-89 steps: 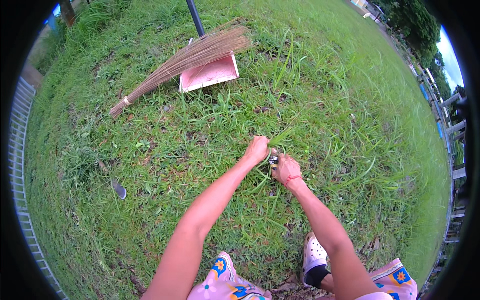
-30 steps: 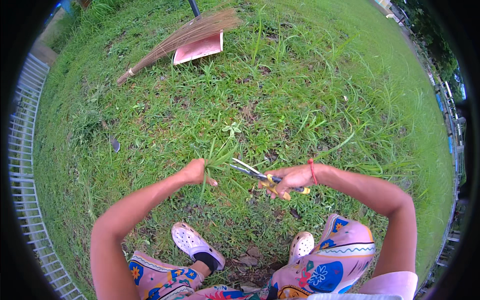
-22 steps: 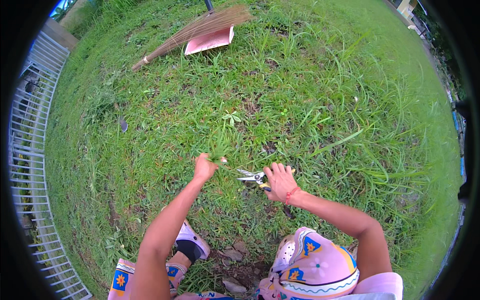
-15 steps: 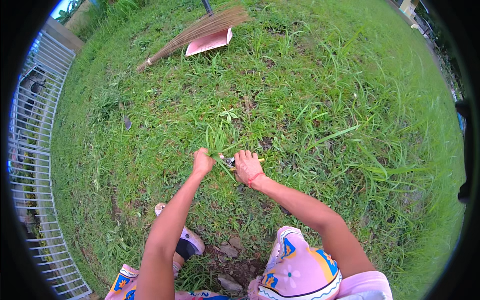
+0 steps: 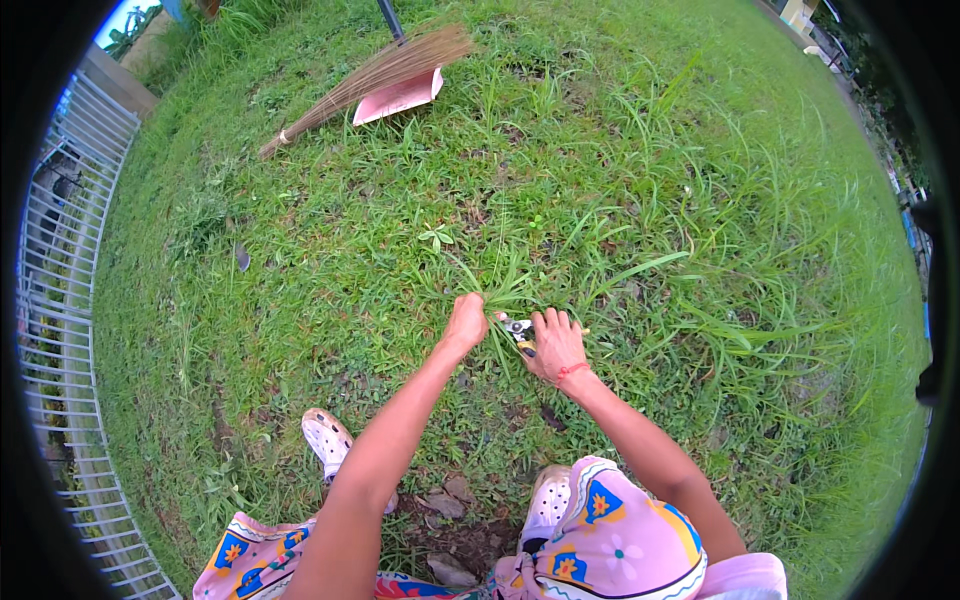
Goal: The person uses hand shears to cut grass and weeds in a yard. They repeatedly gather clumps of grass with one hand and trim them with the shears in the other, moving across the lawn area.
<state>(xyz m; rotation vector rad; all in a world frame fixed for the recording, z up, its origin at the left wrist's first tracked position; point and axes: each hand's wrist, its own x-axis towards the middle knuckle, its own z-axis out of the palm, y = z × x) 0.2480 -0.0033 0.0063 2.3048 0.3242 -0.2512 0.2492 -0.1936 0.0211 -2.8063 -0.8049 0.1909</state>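
Note:
Long green grass blades [image 5: 512, 284] fan out of my left hand [image 5: 466, 322], which is closed around the tuft near the middle of the view. Just to its right, my right hand [image 5: 558, 346] grips a pair of pruning shears [image 5: 519, 328] with yellow handles. The metal head of the shears points left, close beside the held grass. Whether the blades touch the stems I cannot tell. A red string circles my right wrist.
A stick broom [image 5: 375, 80] lies across a pink dustpan [image 5: 400, 95] at the far left. White metal fencing [image 5: 62, 330] runs down the left side. Stones [image 5: 447, 502] and bare soil lie between my clogs [image 5: 327, 438]. Taller grass [image 5: 740, 330] grows at right.
Both hands have shifted to the right together, with the grass tuft and the shears still in them. The view has moved slightly, and more of both clogs shows.

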